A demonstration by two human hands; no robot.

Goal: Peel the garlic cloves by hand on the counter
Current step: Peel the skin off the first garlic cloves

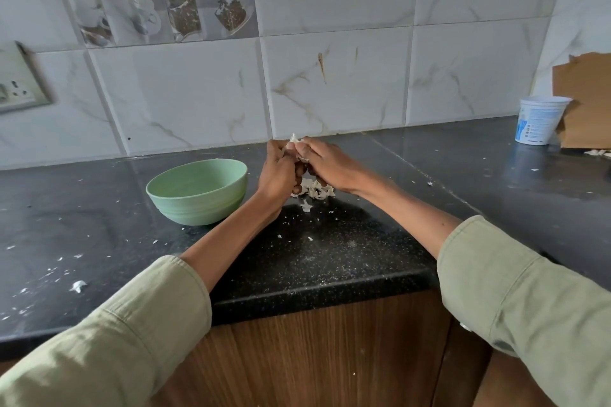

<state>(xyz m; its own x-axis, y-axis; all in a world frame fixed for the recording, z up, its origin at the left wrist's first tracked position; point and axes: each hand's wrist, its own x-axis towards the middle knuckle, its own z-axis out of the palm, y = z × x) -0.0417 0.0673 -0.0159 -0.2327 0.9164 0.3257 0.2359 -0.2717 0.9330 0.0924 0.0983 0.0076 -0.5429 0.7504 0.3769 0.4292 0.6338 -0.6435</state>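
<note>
Head view shows my left hand (pixel 281 172) and right hand (pixel 325 163) pinching a garlic clove (pixel 295 139) together above the skin pile (pixel 314 190), right of the green bowl (pixel 198 190). Light, firm, probably slippery once bare; its papery skin tears, so I'd grip the tip.

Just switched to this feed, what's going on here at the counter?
A person is peeling garlic by hand. The left hand and right hand are raised together above the dark counter, both pinching a garlic clove with papery skin showing between the fingertips. A pile of peeled skins lies right beneath the hands, with flakes scattered around. A green bowl sits to the left of the hands; what it holds is not visible.
</note>
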